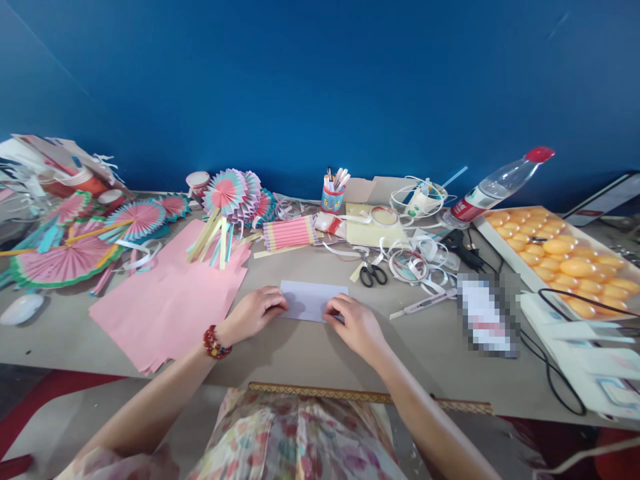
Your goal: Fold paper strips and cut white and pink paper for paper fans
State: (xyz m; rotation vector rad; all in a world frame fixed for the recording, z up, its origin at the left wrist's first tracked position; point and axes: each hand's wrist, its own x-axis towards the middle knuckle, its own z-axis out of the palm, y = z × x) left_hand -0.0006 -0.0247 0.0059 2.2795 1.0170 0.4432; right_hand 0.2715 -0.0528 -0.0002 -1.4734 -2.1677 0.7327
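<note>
Left hand [260, 311] pinches paper [309, 298] at eight o'clock, right hand [354, 324] at four; it seems light, bendy: hold edges.

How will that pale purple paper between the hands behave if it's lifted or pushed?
The pale purple paper is probably light and bendy, since it looks thin. With the left hand and right hand at opposite ends, it should lift fairly level; by one end, it may sag. Lying low on the table, it would likely slide, not tip.
</note>
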